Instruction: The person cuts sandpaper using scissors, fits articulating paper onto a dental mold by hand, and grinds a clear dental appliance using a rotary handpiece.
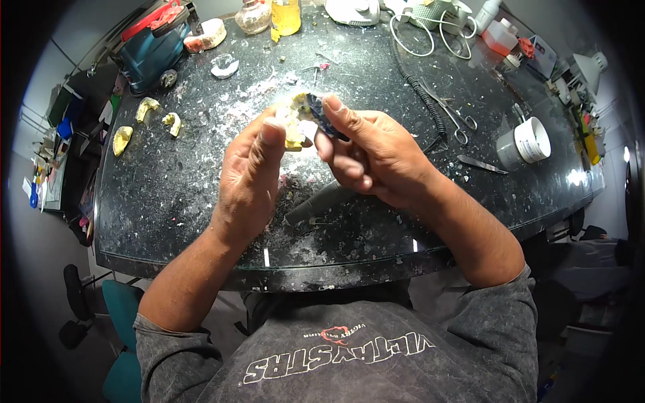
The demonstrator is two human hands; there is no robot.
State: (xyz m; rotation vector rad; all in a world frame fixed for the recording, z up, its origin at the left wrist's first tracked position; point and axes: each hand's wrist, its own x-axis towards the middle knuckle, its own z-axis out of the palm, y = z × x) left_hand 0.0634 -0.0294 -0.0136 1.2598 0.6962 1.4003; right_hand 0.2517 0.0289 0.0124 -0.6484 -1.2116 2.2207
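Note:
My left hand (250, 164) is closed around a yellow dental cast (293, 127), its thumb along the near side. The cast's middle is bright under the light, so its detail is washed out. In my right hand (383, 151) a dark blue curved piece (324, 119) is pinched between thumb and fingers. It stands tilted against or very close to the cast's right side; whether they touch I cannot tell. Below the hands, a grey tapered tool (312, 205) lies on the dark speckled table (188, 201), partly hidden by my right hand.
Several yellow cast pieces (123, 140) lie at the left, with a teal machine (158, 57) behind them. To the right are scissors (449, 111), a knife (480, 164), a black coiled cord (423, 87) and a white tub (532, 140). Jars (285, 19) stand at the back.

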